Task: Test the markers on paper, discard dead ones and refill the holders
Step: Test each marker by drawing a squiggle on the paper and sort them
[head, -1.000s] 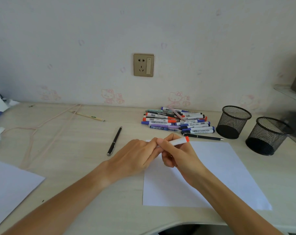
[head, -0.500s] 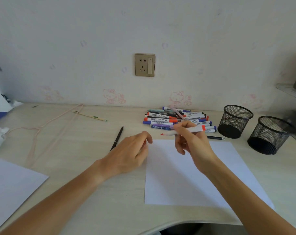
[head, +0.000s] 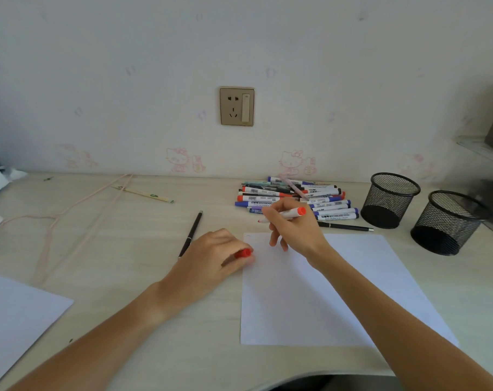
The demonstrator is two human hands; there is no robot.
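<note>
My right hand [head: 294,231] grips an uncapped white marker with a red end [head: 290,213], its tip pointing left above the top edge of the white paper [head: 324,292]. My left hand [head: 211,261] rests at the paper's left edge and pinches the red cap [head: 243,253]. A pile of several markers [head: 296,197] lies behind my right hand near the wall. Two black mesh holders [head: 390,200] [head: 448,222] stand at the right.
A black pen [head: 191,234] lies left of my left hand, another black pen [head: 345,227] in front of the pile. A pink hanger [head: 70,218] and a pencil [head: 143,193] lie at the left. A second white sheet [head: 16,317] covers the near left corner.
My hands pulled apart: the cap came off into my left hand, which settled by the paper's edge. My right hand carried the marker up and right, over the paper's top.
</note>
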